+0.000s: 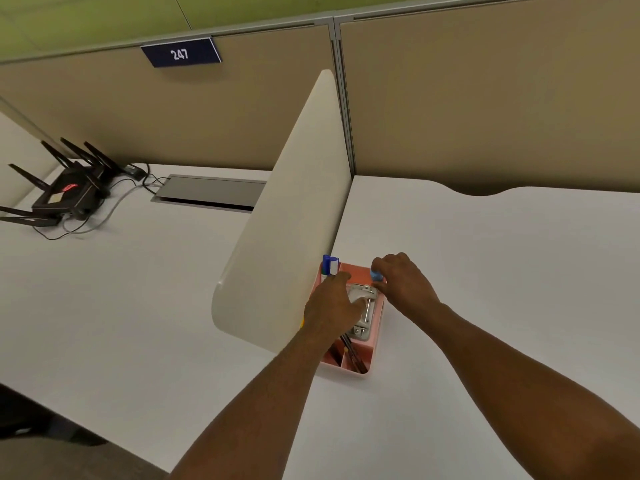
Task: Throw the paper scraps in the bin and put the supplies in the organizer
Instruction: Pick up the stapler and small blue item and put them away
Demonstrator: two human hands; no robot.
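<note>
Supplies going into the pink organizer (375,336)
Right hand (403,282) pinches a small blue cap (376,274), light, slippery; left hand (334,306) curls round the stiff, heavy hole punch (363,315)

Only readable text: white digits "247" on a dark blue sign (180,53) clipped to the top of the tan partition wall (166,109).

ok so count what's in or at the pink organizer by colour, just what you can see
blue and white: 1, the marker
light blue: 1, the small object in the right hand
grey: 1, the hole punch under the left hand
dark: 1 bunch of pencils
total: 4
</note>
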